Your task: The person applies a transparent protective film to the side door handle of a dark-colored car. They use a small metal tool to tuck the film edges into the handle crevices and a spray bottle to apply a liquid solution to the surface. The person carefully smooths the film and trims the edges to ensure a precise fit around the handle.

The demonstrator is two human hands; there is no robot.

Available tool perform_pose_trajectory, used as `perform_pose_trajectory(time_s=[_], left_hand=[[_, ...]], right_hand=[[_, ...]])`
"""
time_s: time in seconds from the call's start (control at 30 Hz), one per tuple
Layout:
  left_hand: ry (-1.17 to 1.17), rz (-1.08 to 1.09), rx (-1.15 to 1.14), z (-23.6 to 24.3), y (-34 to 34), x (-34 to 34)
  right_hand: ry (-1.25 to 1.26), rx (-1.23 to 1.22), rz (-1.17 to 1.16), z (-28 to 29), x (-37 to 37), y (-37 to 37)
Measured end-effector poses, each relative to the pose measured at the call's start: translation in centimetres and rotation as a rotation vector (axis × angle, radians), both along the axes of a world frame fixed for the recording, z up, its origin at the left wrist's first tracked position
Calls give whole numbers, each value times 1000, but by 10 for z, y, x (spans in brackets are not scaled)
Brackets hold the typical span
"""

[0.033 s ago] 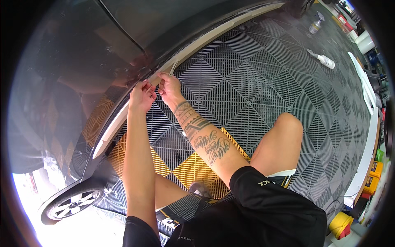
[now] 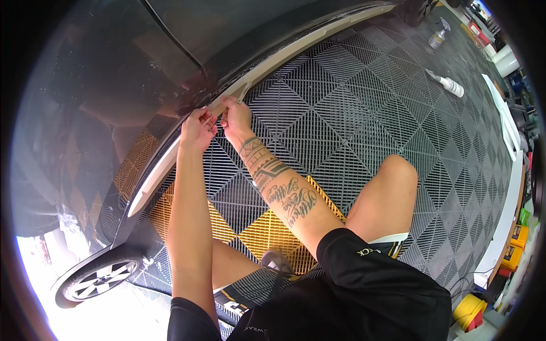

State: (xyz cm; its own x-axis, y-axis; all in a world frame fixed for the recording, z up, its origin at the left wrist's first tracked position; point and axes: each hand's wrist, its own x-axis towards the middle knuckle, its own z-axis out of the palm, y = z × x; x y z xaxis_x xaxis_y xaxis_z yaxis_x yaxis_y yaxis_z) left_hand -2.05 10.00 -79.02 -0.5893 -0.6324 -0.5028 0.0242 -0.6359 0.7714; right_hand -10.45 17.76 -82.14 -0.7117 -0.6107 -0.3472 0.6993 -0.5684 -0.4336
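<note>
A tan strip (image 2: 301, 47) runs along the lower edge of the dark glossy car body (image 2: 165, 62). My left hand (image 2: 198, 129) is at this strip with fingers curled and pinched; what they hold is too small to tell. Just to its right, my right hand (image 2: 236, 118) is closed at the strip, gripping a slim pale object (image 2: 245, 91) that angles up from the fingers; I cannot tell if it is a tool or part of the strip.
Dark and yellow grid floor tiles (image 2: 341, 96) lie beneath me. A spray bottle (image 2: 437, 37) stands upper right; a white bottle (image 2: 452, 86) lies below it. White panels (image 2: 500, 108), yellow cases (image 2: 515, 247) and a yellow-red object (image 2: 469, 312) line the right. A wheel (image 2: 98, 282) is lower left.
Both hands have shifted very slightly up and to the right along the strip, keeping their closed grip.
</note>
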Motion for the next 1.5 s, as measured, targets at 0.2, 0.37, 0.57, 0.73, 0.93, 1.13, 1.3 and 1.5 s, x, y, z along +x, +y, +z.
perform_pose_trajectory(time_s=[0.2,0.37,0.57,0.73,0.93,1.13,1.3,1.5], left_hand=[[-26,-18,48,1,-6,-7],[233,-18,319,5,-14,3],[699,81,490,37,10,25],[1007,130,480,110,49,73],[1320,190,542,215,48,120],[1198,614,654,323,26,199],[1263,915,484,415,10,244],[1440,928,130,570,-51,392]], right_hand=[[-69,124,-114,17,4,-19],[-48,170,-129,10,3,-28],[-10,173,-190,3,-1,-38],[-100,198,-176,10,8,-35],[-1,423,-242,10,-36,15],[-94,535,25,150,61,167],[215,693,131,294,41,273],[918,775,192,454,39,245]])
